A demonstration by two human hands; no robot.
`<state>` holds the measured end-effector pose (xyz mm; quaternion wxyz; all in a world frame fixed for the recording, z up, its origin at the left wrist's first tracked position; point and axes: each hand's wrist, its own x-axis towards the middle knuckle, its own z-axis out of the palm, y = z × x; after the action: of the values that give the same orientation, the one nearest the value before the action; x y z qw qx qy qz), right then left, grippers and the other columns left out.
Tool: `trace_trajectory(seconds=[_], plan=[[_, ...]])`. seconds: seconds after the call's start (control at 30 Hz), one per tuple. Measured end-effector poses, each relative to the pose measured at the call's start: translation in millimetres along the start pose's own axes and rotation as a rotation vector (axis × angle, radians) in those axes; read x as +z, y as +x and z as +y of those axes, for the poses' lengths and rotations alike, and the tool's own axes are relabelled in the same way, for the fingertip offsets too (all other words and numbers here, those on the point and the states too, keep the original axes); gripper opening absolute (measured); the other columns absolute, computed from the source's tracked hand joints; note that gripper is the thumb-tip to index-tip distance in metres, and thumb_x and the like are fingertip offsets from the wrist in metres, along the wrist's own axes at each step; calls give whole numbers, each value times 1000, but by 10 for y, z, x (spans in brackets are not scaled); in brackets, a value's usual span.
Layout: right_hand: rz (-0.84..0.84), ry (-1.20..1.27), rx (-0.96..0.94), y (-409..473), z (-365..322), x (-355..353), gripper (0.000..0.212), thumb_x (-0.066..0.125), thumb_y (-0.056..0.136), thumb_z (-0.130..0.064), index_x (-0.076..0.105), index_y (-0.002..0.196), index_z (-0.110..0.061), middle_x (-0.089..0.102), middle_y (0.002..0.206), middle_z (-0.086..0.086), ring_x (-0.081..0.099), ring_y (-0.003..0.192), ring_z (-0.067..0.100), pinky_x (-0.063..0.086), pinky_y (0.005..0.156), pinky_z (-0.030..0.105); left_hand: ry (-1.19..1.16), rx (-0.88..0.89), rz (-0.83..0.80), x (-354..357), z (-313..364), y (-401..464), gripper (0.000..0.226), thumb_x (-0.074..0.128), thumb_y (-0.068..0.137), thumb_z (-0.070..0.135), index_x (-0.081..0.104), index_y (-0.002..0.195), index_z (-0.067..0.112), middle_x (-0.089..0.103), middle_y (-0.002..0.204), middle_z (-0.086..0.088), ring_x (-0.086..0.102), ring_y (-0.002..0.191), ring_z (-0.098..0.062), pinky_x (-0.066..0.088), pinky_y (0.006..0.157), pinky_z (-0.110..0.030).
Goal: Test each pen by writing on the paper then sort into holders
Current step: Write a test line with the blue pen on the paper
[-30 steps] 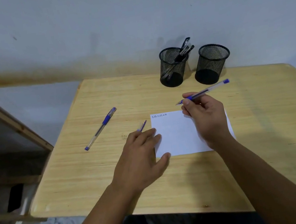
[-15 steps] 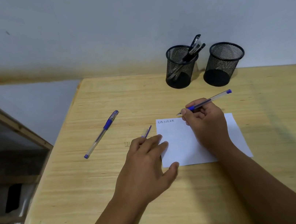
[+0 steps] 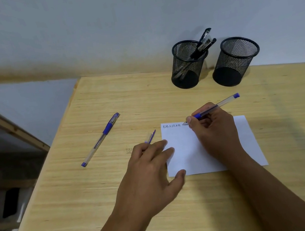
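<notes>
The wooden table (image 3: 104, 197) carries everything, with the white paper (image 3: 188, 149) lying near its middle. Since a second ago the right hand (image 3: 215, 131) has dropped from above the sheet onto it, its grip closed around a blue-capped pen (image 3: 215, 107) whose tip now touches the paper's top edge just after the scribbles. The left hand (image 3: 150, 173) has stayed flat, fingers spread, pinning the paper's left edge, partly over a pen cap (image 3: 151, 137). Both mesh holders (image 3: 188, 64) stand unmoved at the back, the left with black pens. A second blue pen (image 3: 100, 139) lies where it was.
</notes>
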<state>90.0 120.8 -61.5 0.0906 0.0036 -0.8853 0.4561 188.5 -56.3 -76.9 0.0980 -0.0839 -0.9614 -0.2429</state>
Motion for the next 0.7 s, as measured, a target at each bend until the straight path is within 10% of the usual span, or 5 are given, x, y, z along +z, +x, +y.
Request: trace_trajectory(seconds=[0.7], plan=[[-29,-57,18,-4,-29,8,11,69,90,-25,67,91,-14,65,69,-12,63,66,2,44,62,9,10,-5,-16,-12,9,5,54,64,77,56,68,120,25,59,132,14,43,119,-14,38,93,-21]])
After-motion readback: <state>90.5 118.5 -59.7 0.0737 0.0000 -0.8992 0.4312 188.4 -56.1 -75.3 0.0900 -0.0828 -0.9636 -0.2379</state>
